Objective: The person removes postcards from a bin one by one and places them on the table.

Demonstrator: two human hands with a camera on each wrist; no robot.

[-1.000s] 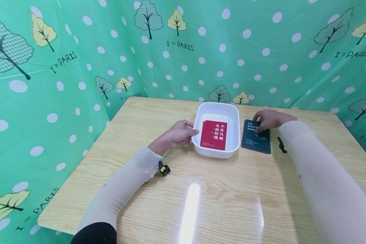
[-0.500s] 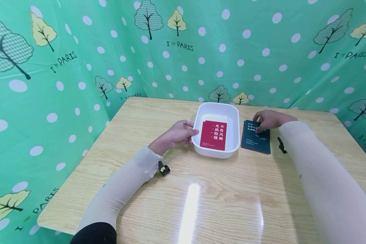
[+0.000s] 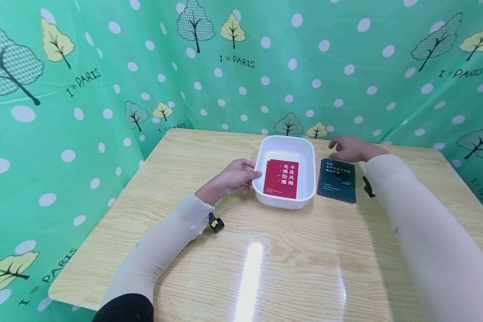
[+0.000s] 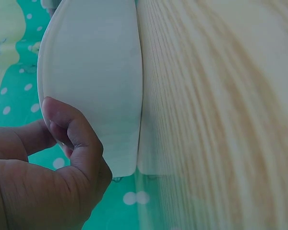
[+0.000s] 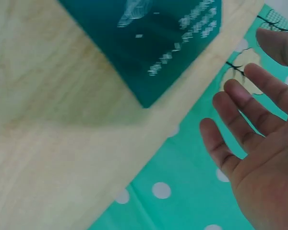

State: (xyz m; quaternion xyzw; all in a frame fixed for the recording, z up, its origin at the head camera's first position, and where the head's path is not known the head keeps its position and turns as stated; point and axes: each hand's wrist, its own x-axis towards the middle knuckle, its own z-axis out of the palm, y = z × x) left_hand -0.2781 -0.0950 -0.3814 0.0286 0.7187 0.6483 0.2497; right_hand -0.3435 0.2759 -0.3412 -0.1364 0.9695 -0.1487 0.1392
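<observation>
A white plastic basin [image 3: 309, 179] stands on the wooden table, and red printed cards [image 3: 277, 181] lie flat in it. At the basin's left side, my left hand [image 3: 235, 175] pinches the rim between thumb and fingers; the left wrist view shows the hand [image 4: 62, 167] gripping the edge of the basin [image 4: 96, 57]. Right of the basin lies a stack of dark teal printed cards [image 3: 335, 188]. Just beyond its far edge hovers my right hand [image 3: 350, 149], holding nothing. In the right wrist view that hand [image 5: 259, 129] has spread fingers, apart from the teal cards [image 5: 158, 43].
The wooden table [image 3: 209, 277] reaches back to a green dotted curtain [image 3: 233, 80] with printed trees. Black wrist straps [image 3: 216, 222] sit by the sleeves. A bright light reflection streaks the table's front part.
My right hand has let go of the teal cards and risen away toward the far side, uncovering the top card's print. The left hand and basin have stayed in place.
</observation>
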